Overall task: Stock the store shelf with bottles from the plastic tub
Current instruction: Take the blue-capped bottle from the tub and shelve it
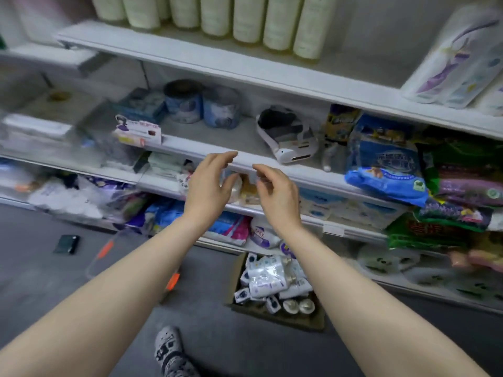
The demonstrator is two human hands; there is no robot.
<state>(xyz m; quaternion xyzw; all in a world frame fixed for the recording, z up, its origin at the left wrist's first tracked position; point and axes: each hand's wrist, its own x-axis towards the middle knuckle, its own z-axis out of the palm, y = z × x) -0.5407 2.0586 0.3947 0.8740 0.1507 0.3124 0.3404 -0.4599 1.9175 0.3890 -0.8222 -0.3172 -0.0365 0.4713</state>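
Top shelf [190, 54] w/ cream bottles [246, 20] upright in a row

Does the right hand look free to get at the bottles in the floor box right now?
Probably yes: the right hand looks empty, and the bottles lie uncovered in the open box below it, though it must come down from the shelf edge.

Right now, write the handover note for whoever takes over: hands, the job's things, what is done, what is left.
Left hand: open, empty, raised in front of the middle shelf edge.
Right hand: open, empty, beside the left.
Cream bottles: in a row on the top shelf.
Clear tub: on the floor to the left, too blurred to tell its contents.
Cardboard box: on the floor, holding white bottles.
Done: the top row is standing.
Left: the floor stock; no bottle is in hand.
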